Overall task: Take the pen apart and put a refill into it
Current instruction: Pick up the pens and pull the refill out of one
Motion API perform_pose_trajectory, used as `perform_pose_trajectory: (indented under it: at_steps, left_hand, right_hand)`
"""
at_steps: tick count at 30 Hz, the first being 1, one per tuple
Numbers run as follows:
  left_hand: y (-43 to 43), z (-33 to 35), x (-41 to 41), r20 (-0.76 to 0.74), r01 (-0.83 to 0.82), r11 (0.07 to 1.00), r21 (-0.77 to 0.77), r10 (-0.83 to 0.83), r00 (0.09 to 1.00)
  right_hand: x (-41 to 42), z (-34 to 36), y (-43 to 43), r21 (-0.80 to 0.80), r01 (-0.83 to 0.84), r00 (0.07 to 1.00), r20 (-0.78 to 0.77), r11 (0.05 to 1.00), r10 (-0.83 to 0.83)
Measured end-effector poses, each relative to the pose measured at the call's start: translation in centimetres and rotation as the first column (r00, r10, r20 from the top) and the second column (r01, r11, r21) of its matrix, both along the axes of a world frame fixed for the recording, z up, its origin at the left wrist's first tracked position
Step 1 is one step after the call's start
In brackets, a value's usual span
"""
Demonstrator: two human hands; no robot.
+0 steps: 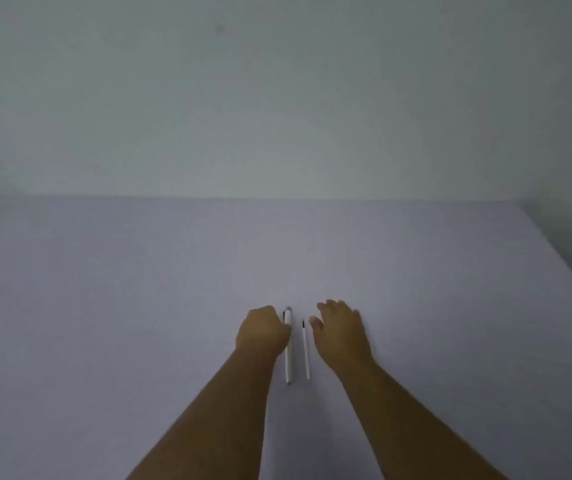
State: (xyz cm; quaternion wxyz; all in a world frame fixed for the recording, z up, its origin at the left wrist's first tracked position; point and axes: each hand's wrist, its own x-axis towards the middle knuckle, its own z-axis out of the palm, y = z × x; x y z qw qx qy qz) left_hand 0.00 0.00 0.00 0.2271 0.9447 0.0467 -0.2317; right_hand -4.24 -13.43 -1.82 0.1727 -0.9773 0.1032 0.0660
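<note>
Two bare forearms reach out over a wide, pale lilac-grey tabletop (139, 306) that runs back to a plain greyish-white wall (277, 98). Between the hands lie two slim things side by side, both pointing away from the person. The thicker one is a white plastic pen (288, 355) with a dark clip and a grey cap end at its far tip; just to its right, apart from it, lies a thin white refill tube (305, 351) with a small dark tip at the far end. The left hand (263, 332) is curled knuckles-up against the pen's upper barrel — the fingers seem to touch it, though the blur hides whether they actually grip. The right hand (341, 332) hovers or rests palm-down just right of the refill, fingers loosely spread and holding nothing, thumb nearest the tube without touching it.
</note>
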Motion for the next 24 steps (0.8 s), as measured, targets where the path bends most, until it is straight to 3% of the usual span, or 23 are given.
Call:
perform_pose_trajectory:
  at_steps: [5, 11, 14, 18, 22, 24]
  left_hand:
    - [-0.3, -2.4, -1.1, -0.092, -0.094, 0.994, -0.056, 0.088, 0.992]
    - [-0.6, -3.0, -1.4, -0.079, -0.087, 0.993, -0.074, 0.081, 0.994]
    - [-0.7, -2.6, -1.6, -0.032, -0.064, 0.988, -0.137, 0.06, 0.998]
    - [-0.7, -2.0, -1.8, 0.093, 0.011, 0.97, -0.242, 0.011, 0.996]
    - [-0.4, -1.4, -1.5, 0.083, 0.109, 0.961, -0.255, -0.091, 0.992]
    - [0.2, -1.5, -1.4, 0.045, 0.142, 0.967, -0.213, -0.136, 0.99]
  right_hand:
    - [-0.1, -1.4, 0.1, 0.046, 0.027, 0.997, 0.077, 0.999, -0.03]
    - [-0.2, -1.7, 0.4, 0.034, 0.008, 0.993, 0.119, 0.999, -0.012]
    - [0.5, -0.8, 1.3, 0.172, 0.098, 0.992, 0.059, 0.98, -0.11]
    - [2.4, 0.6, 2.1, 0.499, 0.338, 0.941, -0.191, 0.798, -0.279]
    - [4.1, 1.5, 1.2, 0.587, 0.507, 0.856, -0.26, 0.631, -0.446]
    - [4.6, 1.7, -0.3, 0.589, 0.535, 0.837, -0.269, 0.606, -0.477]
